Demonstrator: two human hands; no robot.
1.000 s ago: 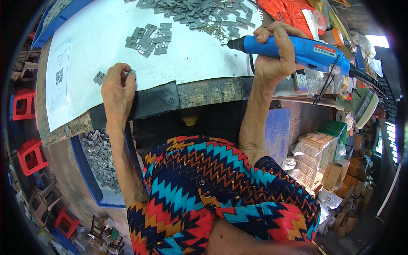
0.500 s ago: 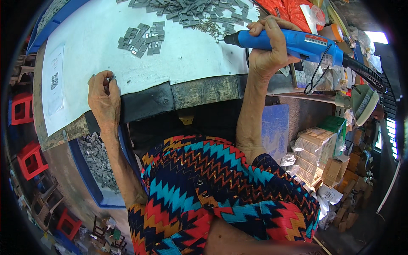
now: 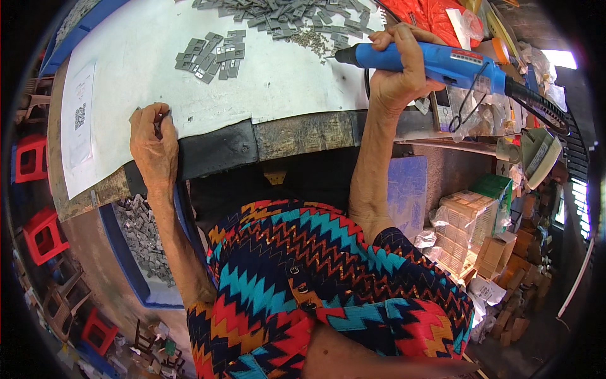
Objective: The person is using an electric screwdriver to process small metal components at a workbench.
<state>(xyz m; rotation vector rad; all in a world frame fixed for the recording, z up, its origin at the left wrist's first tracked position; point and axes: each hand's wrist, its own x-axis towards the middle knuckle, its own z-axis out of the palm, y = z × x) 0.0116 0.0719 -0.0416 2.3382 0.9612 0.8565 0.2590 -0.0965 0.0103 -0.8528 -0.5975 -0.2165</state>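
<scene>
**Small grey part pinched at desk edge, blue driver held off to the side**

Desk (image 3: 189, 76) with white top sheet, dark worn front edge. Blue bin (image 3: 136, 265) below the desk on the left, partly filled with grey parts, likely finished ones. Big loose heap of grey parts (image 3: 284, 16) at the far edge of the desk, so plenty looks left to do. Smaller sorted group of grey plates (image 3: 211, 54) nearer, well apart from both hands.

Right hand (image 3: 398, 76) wrapped tight round the blue power screwdriver (image 3: 435, 62), fingers clamped on its body, tip pointing left over the desk, not touching any part. Black cable runs off to the right.

Left hand (image 3: 151, 142) at the near desk edge, fingers closed on a small grey part (image 3: 163, 115), mostly hidden by the fingertips; can't tell its exact shape. Part sits right at the rim, above the bin.

Judgement: mid-batch, one piece in hand, driver not engaged at this moment.
</scene>
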